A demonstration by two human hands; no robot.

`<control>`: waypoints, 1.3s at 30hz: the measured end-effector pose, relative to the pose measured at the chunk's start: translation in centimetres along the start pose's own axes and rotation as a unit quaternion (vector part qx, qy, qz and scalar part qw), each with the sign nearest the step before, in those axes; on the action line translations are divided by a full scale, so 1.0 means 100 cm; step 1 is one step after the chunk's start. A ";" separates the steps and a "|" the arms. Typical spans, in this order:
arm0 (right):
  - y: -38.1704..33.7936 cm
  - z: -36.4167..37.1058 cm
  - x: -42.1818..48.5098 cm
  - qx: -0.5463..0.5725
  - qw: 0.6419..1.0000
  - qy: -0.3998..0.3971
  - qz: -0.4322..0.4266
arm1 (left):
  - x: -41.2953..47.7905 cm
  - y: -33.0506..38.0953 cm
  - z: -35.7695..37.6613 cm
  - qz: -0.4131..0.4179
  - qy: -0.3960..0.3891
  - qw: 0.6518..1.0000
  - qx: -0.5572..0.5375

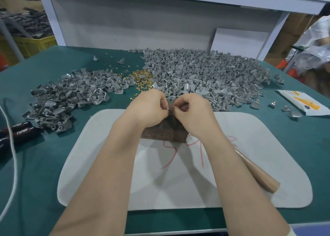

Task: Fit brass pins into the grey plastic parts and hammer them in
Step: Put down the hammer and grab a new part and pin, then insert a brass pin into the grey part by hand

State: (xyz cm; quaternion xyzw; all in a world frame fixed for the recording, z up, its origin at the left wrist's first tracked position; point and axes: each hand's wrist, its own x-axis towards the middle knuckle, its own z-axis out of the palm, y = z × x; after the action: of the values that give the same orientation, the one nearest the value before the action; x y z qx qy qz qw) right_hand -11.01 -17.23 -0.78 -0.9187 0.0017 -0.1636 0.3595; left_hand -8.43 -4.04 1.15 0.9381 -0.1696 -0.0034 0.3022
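Left hand [149, 109] is pinching a small grey part [168, 108] by its edges, probably light, stiff, slippery; right hand [192, 114] is curling close beside it, its hold impossible to tell.

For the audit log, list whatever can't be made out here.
Head view only:
Small piece pinched between left hand and right hand: tiny, fingers cover it; pin or part unclear.
Wooden handle: upper end hidden under the right forearm.
Black TAPER tools: cut off by left edge.
Brown block: top hidden by both hands.
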 end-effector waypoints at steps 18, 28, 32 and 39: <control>0.000 -0.001 -0.001 0.021 1.000 0.005 -0.009 | 0.002 -0.002 0.001 0.006 0.001 1.000 0.009; 0.001 -0.001 -0.001 0.018 1.000 -0.007 -0.013 | 0.002 -0.001 0.000 0.007 -0.002 1.000 0.008; 0.002 -0.001 -0.001 0.028 0.999 -0.014 -0.007 | 0.001 -0.001 0.000 0.005 0.001 1.000 0.011; 0.002 0.001 0.000 0.030 1.000 -0.005 -0.002 | 0.000 0.000 -0.001 -0.003 0.001 1.000 0.015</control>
State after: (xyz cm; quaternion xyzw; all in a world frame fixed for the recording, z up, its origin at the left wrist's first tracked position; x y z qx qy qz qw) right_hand -11.00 -17.33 -0.97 -0.9083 -0.0066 -0.1598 0.3866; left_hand -8.45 -4.04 1.22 0.9430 -0.1661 -0.0006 0.2885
